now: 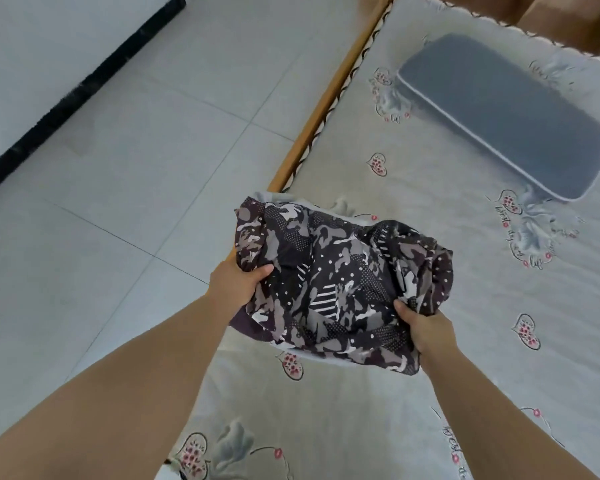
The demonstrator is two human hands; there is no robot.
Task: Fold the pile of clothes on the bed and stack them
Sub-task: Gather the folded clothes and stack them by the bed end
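A dark camouflage-patterned garment [340,282], folded into a rough bundle, is held over the left side of the bed [447,289]. My left hand [238,284] grips its left edge, thumb on top of the fabric. My right hand [426,327] grips its lower right edge, thumb pressed into the cloth. A pale light-coloured piece of cloth [347,207] peeks out from under the bundle at its far edge and near edge; what it is I cannot tell.
A grey rectangular cushion [510,116] lies at the far right of the bed. The bed's wooden side rail [326,109] runs along its left edge, with a tiled floor [136,168] beyond it. A dark skirting strip [77,95] borders the floor.
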